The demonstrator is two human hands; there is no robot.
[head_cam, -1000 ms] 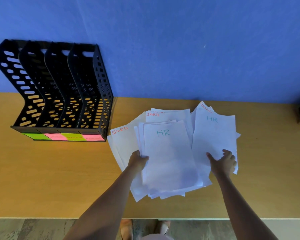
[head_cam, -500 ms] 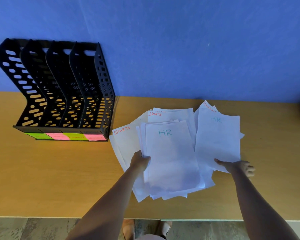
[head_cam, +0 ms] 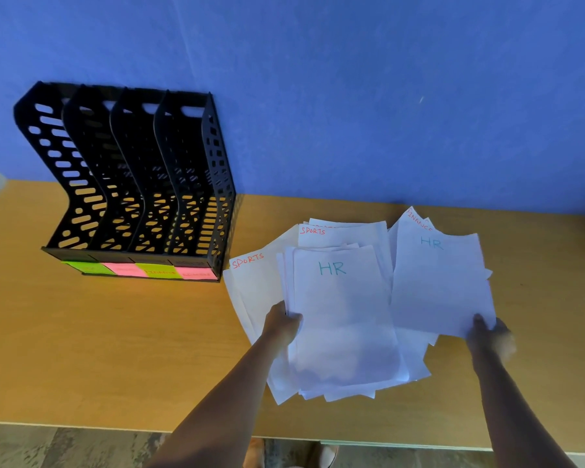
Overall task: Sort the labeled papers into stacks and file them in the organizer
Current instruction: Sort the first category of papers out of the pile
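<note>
The counter (head_cam: pixel 115 349) is carrying everything, and the sorting is only just getting under way. At its far left the black organizer (head_cam: pixel 142 184) is standing against the blue wall (head_cam: pixel 352 79), its four slots showing no paper, so nothing is filed yet; green and pink sticky labels (head_cam: pixel 139 270) are lining its near edge, their writing too small to read.

To its right, the loose pile of papers (head_cam: pixel 345 319) is lying fanned and mixed: sheets marked SPORTS (head_cam: pixel 249 261) are peeking out on the left, one marked FINANCE (head_cam: pixel 417 221) at the far right, an HR sheet on top in the middle.

The left hand (head_cam: pixel 282 324) is gripping the left edge of that pile, thumb over the top sheet. The right hand (head_cam: pixel 490 336), slightly blurred, is pinching the near corner of a second HR sheet (head_cam: pixel 439 282) with its fingers curled round it, apparently drawing it rightward off the pile.

No separate stacks are showing yet, so nearly all the sorting and all the filing are remaining.
</note>
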